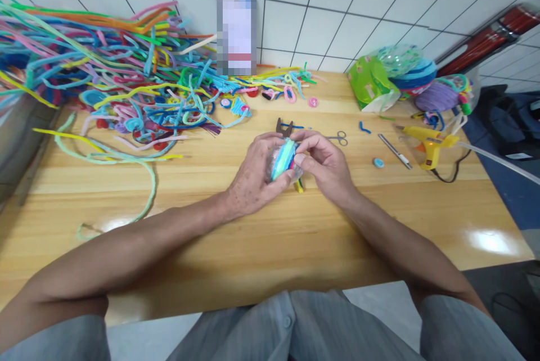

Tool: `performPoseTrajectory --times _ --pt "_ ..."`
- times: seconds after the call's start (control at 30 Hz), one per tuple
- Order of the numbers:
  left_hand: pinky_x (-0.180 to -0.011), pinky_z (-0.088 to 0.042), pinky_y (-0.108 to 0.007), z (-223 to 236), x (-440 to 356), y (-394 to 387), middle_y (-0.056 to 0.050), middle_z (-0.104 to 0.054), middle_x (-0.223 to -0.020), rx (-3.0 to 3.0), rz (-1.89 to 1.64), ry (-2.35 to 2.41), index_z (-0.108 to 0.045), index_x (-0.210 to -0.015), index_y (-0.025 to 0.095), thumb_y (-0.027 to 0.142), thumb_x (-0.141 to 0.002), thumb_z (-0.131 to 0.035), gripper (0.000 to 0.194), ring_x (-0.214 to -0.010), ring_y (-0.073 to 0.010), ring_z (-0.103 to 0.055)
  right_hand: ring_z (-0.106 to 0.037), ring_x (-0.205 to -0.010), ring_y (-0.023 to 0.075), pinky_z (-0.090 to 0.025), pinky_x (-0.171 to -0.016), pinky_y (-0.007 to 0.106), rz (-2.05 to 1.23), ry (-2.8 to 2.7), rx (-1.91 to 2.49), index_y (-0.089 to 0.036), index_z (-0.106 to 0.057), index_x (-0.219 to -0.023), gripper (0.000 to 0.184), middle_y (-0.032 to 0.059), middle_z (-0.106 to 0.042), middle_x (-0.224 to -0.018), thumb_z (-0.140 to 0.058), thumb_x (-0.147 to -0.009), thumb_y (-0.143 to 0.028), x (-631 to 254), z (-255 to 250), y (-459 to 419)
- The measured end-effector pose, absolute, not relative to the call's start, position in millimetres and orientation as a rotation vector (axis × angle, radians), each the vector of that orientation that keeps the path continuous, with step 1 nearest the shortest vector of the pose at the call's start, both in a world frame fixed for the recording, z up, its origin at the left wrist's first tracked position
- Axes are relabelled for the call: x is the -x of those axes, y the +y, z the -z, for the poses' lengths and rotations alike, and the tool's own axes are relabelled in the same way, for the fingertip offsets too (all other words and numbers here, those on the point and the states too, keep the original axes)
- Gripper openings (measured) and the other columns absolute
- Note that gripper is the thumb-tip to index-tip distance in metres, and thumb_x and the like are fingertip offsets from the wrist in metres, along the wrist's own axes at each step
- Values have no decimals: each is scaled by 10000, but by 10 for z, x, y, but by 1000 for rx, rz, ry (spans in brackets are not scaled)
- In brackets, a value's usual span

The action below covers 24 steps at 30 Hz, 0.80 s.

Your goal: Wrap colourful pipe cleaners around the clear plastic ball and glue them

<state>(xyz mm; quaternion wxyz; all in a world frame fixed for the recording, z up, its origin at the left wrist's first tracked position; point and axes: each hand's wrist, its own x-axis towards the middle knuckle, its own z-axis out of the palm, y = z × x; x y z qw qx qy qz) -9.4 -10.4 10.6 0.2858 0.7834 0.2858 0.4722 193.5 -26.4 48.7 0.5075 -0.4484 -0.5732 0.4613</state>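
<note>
Above the middle of the table I see a small clear ball [283,163] wrapped with bands of light green, light blue and dark blue pipe cleaner, with a bit of red showing. My left hand [257,172] is closed round its left side, thumb along the bottom. My right hand [327,167] pinches at the ball's right side, where the fingertips meet the blue and red strands. Just behind and below the hands lies a pair of pliers [285,127], its dark jaws and a yellow handle end [299,185] showing while its middle is hidden.
A big heap of coloured pipe cleaners [126,68] covers the back left, with a phone [239,32] standing behind it. To the right lie scissors [341,138], a craft knife [395,151], a blue round piece [378,163], a yellow glue gun [432,147] and a green packet [371,82].
</note>
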Motion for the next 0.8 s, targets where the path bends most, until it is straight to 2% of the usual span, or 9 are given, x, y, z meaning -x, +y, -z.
performPoseTrajectory --times 0.37,0.57,0.67,0.8 --pt "-1208 -540 -551 -82 107 -104 -149 -584 -1484 -2122 -1267 773 -466 -1469 275 439 -1058 -681 493 -1469 -318 -575 -665 -1291 253 -515 -1172 452 -1127 -1319 1066 -291 -732 -942 140 29 -737 -1282 -844 -858 -289 -1909 -422 -281" --pt "-1211 -536 -552 -85 127 -101 -144 -599 -1485 -2157 -1295 752 -454 -1511 277 455 -1065 -674 528 -1461 -320 -575 -683 -1243 245 -570 -1098 429 -1186 -1248 1048 -315 -722 -1095 305 30 -725 -1330 -882 -845 -382 -1878 -380 -278" --pt "-1211 -528 -565 -121 137 -93 -146 -614 -1482 -2212 -1292 755 -458 -1528 266 473 -1073 -650 535 -1451 -321 -576 -673 -1273 255 -555 -1142 444 -1158 -1284 1030 -315 -713 -1114 352 39 -731 -1317 -899 -843 -439 -1874 -376 -264" --pt "-1160 -559 -525 -177 147 -95 -132 -646 -1414 -2173 -1250 793 -529 -1448 262 510 -1100 -613 436 -1382 -289 -614 -684 -1267 264 -551 -1166 466 -1175 -1309 1052 -313 -700 -1127 374 42 -733 -1309 -890 -857 -488 -1864 -388 -270"
